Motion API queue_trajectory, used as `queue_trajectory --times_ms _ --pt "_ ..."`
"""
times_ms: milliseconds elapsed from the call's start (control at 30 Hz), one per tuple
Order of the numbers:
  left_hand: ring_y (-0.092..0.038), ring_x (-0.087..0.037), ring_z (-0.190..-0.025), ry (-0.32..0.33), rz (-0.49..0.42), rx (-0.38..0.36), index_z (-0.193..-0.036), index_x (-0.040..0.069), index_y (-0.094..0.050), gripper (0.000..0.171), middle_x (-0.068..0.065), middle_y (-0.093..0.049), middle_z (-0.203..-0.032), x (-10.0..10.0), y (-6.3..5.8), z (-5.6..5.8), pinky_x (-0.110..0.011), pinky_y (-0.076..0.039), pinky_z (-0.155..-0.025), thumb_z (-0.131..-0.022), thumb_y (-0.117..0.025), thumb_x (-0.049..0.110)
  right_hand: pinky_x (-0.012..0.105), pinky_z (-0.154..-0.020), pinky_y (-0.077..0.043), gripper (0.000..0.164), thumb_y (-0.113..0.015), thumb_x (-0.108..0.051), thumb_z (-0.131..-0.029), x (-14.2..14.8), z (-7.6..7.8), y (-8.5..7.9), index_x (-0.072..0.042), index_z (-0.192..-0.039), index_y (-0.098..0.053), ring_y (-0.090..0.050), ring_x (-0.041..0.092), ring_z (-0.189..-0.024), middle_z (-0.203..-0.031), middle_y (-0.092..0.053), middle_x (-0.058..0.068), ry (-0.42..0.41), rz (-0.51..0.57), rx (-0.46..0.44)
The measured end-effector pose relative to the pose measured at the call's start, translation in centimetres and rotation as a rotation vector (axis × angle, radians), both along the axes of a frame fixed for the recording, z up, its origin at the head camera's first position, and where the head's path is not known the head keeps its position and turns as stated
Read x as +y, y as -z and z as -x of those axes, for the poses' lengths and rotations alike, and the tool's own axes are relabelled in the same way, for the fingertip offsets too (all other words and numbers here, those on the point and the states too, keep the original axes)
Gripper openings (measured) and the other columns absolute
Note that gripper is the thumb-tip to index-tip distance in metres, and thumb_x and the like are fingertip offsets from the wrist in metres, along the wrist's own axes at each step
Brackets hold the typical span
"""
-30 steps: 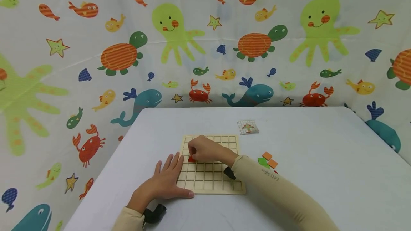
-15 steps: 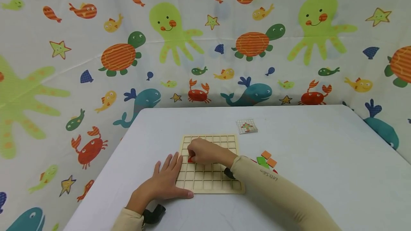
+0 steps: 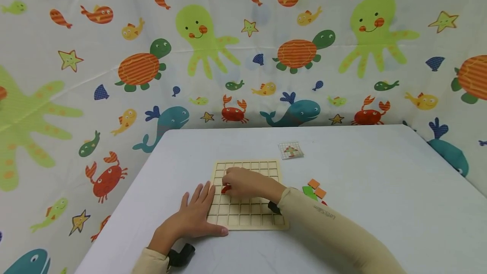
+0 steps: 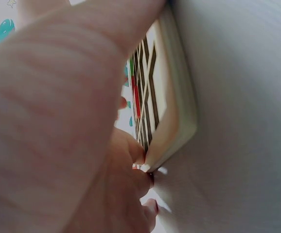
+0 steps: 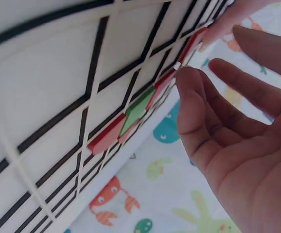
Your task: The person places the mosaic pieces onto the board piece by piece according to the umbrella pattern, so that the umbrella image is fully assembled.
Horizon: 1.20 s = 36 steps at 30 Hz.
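Note:
A wooden grid board [image 3: 262,222] lies on the white table. My left hand [image 3: 192,219] is spread flat at its left side, fingertips along the edge and thumb by the near left corner. Over the upper part of the board, my right hand [image 3: 247,183] pinches a red tile [image 3: 225,189] between thumb and index finger, low at the grid's left side. In the right wrist view, the thumb and index tips of the right hand [image 5: 237,131] meet right at the red tiles. A green tile [image 5: 138,109] and another red tile [image 5: 106,136] sit in the grid there.
Right of the board lie loose orange tiles [image 3: 320,193], green tiles [image 3: 309,192] and a red tile [image 3: 324,202], partly behind the right sleeve [image 3: 327,223]. A pattern card [image 3: 291,150] lies behind the board. A sea-animal curtain [image 3: 243,67] hangs at the table's far edge.
The right hand has shifted slightly toward the near side, and more of the red tile shows by its fingertips. The left hand stays put on the board's edge.

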<state>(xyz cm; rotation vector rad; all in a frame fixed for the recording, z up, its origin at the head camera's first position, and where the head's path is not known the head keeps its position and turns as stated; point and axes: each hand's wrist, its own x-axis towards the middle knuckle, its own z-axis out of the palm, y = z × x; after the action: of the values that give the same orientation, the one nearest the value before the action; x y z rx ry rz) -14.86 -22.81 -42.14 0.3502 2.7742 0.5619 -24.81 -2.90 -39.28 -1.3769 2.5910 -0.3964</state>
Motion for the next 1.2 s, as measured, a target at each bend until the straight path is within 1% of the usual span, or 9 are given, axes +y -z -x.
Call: queue_trajectory --times_ms 67,133,233,367,600,867,1000,1100,1200 --pt "-0.004 -0.05 -0.161 0.0 0.003 0.003 -0.169 -0.003 -0.02 0.136 -0.025 -0.011 -0.176 0.0 0.0 0.0 -0.078 0.001 -0.119 -0.075 -0.086 0.07 0.027 -0.096 -0.053 0.024 -0.074 -0.019 -0.104 0.6 -0.2 -0.2 -0.007 -0.124 -0.077 -0.066 0.014 -0.107 -0.119 -0.073 0.004 -0.004 0.019 -0.02" --pt "-0.004 -0.05 -0.161 0.002 0.007 0.004 -0.168 -0.003 -0.02 0.135 -0.025 -0.012 -0.176 0.1 0.0 0.0 -0.078 0.001 -0.119 -0.075 -0.086 0.069 0.031 -0.107 -0.05 0.034 -0.074 -0.023 -0.105 1.2 -0.3 -0.3 -0.008 -0.135 -0.073 -0.064 0.017 -0.123 -0.133 -0.071 0.005 -0.006 0.029 -0.055" --pt "-0.004 -0.05 -0.161 0.0 0.012 -0.003 -0.168 -0.003 -0.02 0.136 -0.026 -0.011 -0.176 0.1 0.0 0.0 -0.077 0.001 -0.119 -0.075 -0.086 0.07 0.038 -0.118 -0.041 0.048 -0.072 -0.03 -0.106 2.3 -0.5 -0.4 -0.01 -0.148 -0.064 -0.053 0.022 -0.144 -0.152 -0.061 0.008 -0.004 0.026 -0.113" --pt "-0.004 -0.049 -0.161 -0.01 0.017 -0.018 -0.169 -0.002 -0.019 0.138 -0.025 -0.011 -0.176 0.2 0.1 0.1 -0.077 0.001 -0.12 -0.074 -0.086 0.072 0.044 -0.123 -0.034 0.06 -0.07 -0.038 -0.106 4.1 -0.5 -0.6 -0.013 -0.159 -0.054 -0.039 0.025 -0.155 -0.166 -0.046 0.01 0.015 0.026 -0.184" --pt "0.0 -0.048 -0.161 -0.026 0.019 -0.03 -0.17 -0.002 -0.017 0.14 -0.024 -0.008 -0.177 -0.3 0.2 0.5 -0.075 0.005 -0.12 -0.073 -0.083 0.076 0.05 -0.122 -0.035 0.063 -0.068 -0.039 -0.107 8.4 -0.4 -1.5 -0.018 -0.163 -0.049 -0.033 0.027 -0.158 -0.173 -0.034 0.01 0.083 0.077 -0.259" --pt "-0.002 -0.049 -0.161 -0.026 0.032 -0.026 -0.169 -0.002 -0.018 0.138 -0.025 -0.009 -0.177 -0.2 0.3 0.5 -0.076 0.002 -0.12 -0.074 -0.086 0.072 0.057 -0.121 -0.034 0.067 -0.069 -0.034 -0.106 14.2 -0.8 -2.3 -0.015 -0.165 -0.044 -0.032 0.034 -0.158 -0.174 -0.03 0.013 0.192 0.1 -0.306" --pt "-0.002 -0.049 -0.161 -0.029 0.023 -0.027 -0.169 -0.002 -0.018 0.139 -0.025 -0.009 -0.176 0.0 0.3 0.5 -0.076 0.003 -0.12 -0.073 -0.085 0.072 0.059 -0.12 -0.036 0.063 -0.07 -0.031 -0.106 17.0 -0.8 -2.2 -0.012 -0.162 -0.048 -0.037 0.037 -0.154 -0.171 -0.035 0.016 0.221 0.137 -0.317" --pt "-0.002 -0.05 -0.161 -0.025 0.021 -0.023 -0.169 -0.003 -0.018 0.139 -0.026 -0.009 -0.176 0.1 0.2 0.5 -0.076 0.003 -0.12 -0.073 -0.085 0.072 0.059 -0.116 -0.041 0.058 -0.07 -0.026 -0.106 18.7 -0.8 -1.9 -0.01 -0.159 -0.052 -0.043 0.038 -0.149 -0.166 -0.043 0.016 0.248 0.155 -0.32" --pt "-0.002 -0.05 -0.161 -0.02 0.021 -0.023 -0.169 -0.003 -0.018 0.138 -0.026 -0.009 -0.176 0.3 0.1 0.6 -0.076 0.002 -0.12 -0.074 -0.086 0.071 0.059 -0.112 -0.046 0.052 -0.069 -0.022 -0.106 20.2 -0.6 -1.6 -0.01 -0.155 -0.056 -0.051 0.037 -0.14 -0.161 -0.05 0.015 0.28 0.166 -0.323"
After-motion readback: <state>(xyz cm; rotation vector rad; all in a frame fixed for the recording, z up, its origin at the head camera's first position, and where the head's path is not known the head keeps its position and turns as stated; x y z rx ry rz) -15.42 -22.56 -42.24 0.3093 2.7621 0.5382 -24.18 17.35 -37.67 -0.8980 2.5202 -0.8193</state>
